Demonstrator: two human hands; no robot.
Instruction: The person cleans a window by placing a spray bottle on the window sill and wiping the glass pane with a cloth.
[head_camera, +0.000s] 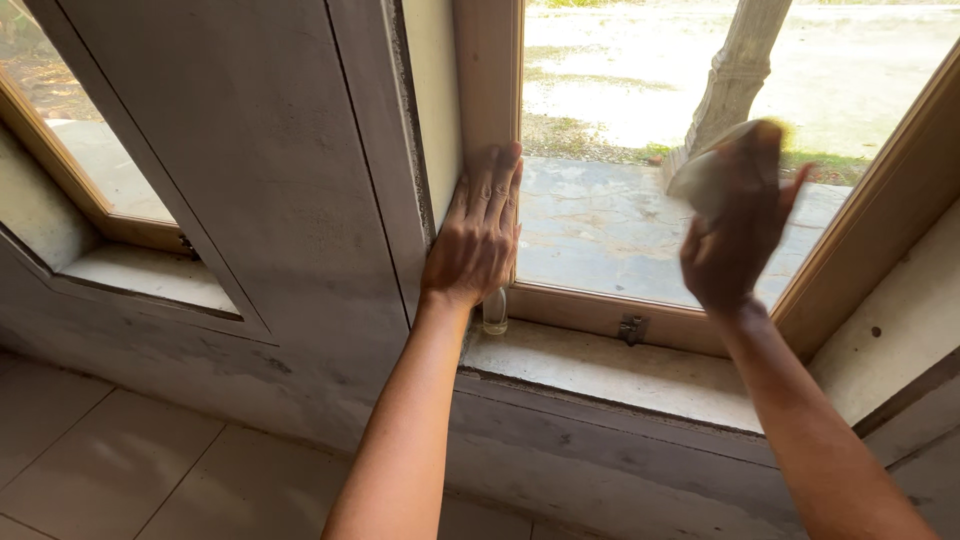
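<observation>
My left hand (478, 238) lies flat, fingers together, against the left upright of a wooden window frame (487, 80). My right hand (735, 235) is raised in front of the window pane (600, 130) and grips a pale crumpled cloth (705, 175), which is blurred. A small clear glass bottle (495, 312) stands on the stone sill (610, 370) just below my left wrist, partly hidden by it.
A metal latch (632, 328) sits on the frame's bottom rail. A second window (75, 150) with its own sill is at the left. Grey plastered wall (260, 180) separates them. Pale floor tiles (110, 470) lie below. A pillar (735, 70) stands outside.
</observation>
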